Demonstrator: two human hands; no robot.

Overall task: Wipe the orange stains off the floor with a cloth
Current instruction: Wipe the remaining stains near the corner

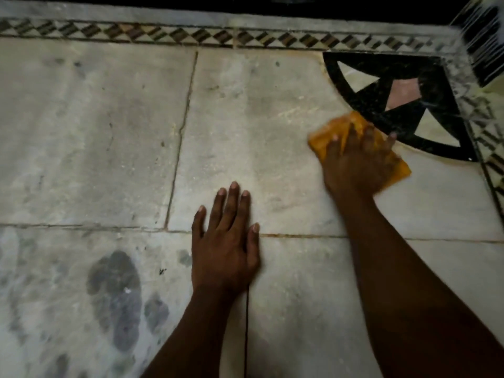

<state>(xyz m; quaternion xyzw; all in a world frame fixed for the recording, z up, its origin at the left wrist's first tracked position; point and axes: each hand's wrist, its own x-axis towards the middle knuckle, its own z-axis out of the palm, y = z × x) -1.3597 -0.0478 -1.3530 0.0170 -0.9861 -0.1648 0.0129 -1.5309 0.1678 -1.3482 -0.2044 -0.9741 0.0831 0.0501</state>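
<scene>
Fingers of my right hand (354,162) lie spread and nearly straight across the orange cloth (326,139), pressing it flat to the marble floor (109,132); none curl under its edge that I can see. Index fingertip sits near the cloth's left border, little finger reaches past its far right side toward the black inlay (381,66). Motion blur softens the whole hand, so finer detail of the thumb is unclear.

Cloth position: right of centre, its far corner touching the curved black band of the corner inlay, its near corner poking out from under the heel of my palm. Cloth is folded, roughly rectangular, yellow-orange.

Left hand (225,252) rests palm down on bare floor, well apart from the cloth, closer to me. Its fingers are straight and held close together, thumb lying alongside; it holds nothing. It straddles an orange-tinted grout line (300,236) running left to right between slabs.

Faint orange streaks (289,113) show on the slab just left of the cloth. Dark wet patches (117,293) mark the floor at lower left. A diamond-patterned border strip (163,35) runs along the far edge of the slabs.
</scene>
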